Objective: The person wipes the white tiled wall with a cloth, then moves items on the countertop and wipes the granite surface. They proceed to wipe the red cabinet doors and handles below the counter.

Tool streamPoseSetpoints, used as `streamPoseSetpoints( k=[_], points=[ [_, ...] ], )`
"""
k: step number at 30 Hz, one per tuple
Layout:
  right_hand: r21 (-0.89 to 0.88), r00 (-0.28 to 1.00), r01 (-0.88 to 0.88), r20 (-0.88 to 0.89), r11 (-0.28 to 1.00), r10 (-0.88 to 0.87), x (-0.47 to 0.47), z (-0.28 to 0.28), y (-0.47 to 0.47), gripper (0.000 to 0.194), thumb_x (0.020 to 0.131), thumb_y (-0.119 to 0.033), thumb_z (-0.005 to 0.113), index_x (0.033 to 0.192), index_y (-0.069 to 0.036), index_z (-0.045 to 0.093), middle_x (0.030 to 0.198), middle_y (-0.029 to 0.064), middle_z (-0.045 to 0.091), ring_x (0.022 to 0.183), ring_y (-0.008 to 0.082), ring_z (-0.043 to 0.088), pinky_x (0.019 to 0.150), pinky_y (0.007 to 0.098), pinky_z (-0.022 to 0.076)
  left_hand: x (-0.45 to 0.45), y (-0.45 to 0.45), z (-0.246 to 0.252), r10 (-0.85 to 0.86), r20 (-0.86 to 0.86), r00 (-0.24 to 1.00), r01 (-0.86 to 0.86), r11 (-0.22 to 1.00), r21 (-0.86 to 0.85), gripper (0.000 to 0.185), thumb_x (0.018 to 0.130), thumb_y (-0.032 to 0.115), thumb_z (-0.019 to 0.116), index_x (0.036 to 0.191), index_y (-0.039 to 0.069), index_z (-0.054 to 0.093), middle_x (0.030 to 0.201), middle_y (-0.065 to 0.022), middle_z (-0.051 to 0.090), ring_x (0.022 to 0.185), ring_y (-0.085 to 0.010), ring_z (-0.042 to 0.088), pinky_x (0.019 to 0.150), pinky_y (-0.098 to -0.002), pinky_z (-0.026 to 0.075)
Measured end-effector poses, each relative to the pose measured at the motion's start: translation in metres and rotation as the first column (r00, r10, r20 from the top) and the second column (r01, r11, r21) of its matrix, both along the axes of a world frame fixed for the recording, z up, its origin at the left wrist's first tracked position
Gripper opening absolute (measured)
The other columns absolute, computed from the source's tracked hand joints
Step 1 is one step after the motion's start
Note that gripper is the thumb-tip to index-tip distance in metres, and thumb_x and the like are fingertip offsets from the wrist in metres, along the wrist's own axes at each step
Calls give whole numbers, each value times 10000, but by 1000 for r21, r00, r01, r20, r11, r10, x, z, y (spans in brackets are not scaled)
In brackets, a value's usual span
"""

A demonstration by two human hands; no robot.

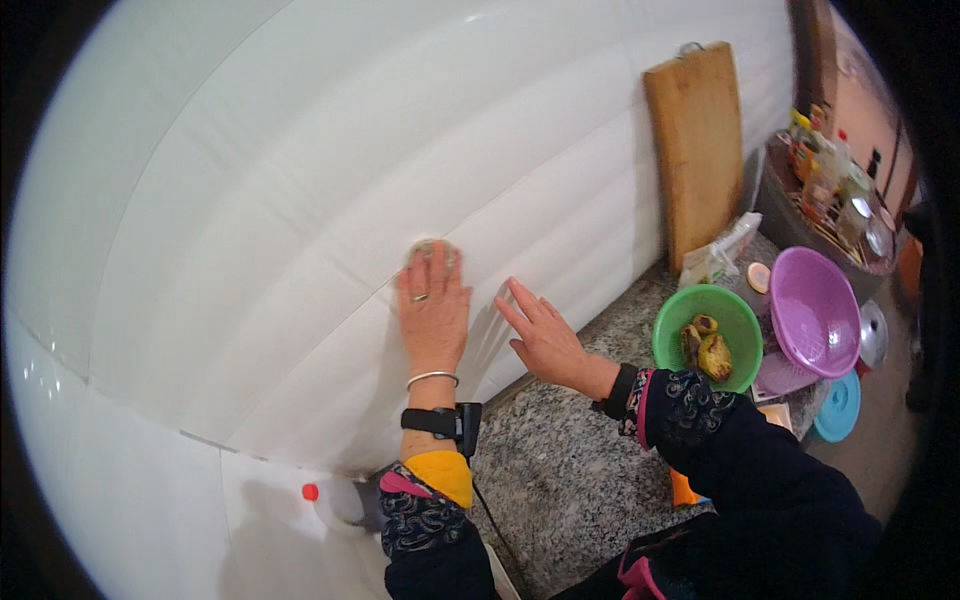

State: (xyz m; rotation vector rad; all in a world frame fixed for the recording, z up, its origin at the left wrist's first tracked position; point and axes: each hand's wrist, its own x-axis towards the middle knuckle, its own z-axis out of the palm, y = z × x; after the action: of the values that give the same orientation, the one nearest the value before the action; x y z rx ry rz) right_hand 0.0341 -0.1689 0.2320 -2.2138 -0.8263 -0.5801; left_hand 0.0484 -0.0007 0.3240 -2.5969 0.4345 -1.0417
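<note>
My left hand presses flat against the white tiled wall. Its fingers cover most of a round, greyish scrubbing pad, whose edge shows past the fingertips. The pad's exact material is blurred. To the right, my right hand is empty with its fingers spread, close to the wall above the granite countertop. I cannot tell whether its fingertips touch the tiles.
A wooden cutting board leans on the wall. Nearby are a green basket holding several brownish vegetables or fruits, a purple basket, a blue lid and a tray of bottles. A red-capped bottle stands at lower left.
</note>
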Motion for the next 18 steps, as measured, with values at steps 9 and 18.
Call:
streamPoseSetpoints(
  k=[9,18],
  points=[
    [449,989,123,-128,885,-73,-17,24,-100,633,817,-49,602,1387,-14,331,1456,263,273,1272,432,377,1026,445,364,84,-161,-21,-263,-204,943,301,936,182,542,849,171,545,1372,88,429,1476,10,354,1368,-150,303,1139,-358,226],
    [405,946,186,-321,895,-51,-46,-7,-118,537,842,-97,591,1347,-48,417,1439,244,319,1219,399,460,984,429,417,58,-104,-59,-227,-326,918,300,934,194,474,874,71,441,1348,76,460,1503,-23,315,1392,-203,273,1118,-403,247]
  ],
)
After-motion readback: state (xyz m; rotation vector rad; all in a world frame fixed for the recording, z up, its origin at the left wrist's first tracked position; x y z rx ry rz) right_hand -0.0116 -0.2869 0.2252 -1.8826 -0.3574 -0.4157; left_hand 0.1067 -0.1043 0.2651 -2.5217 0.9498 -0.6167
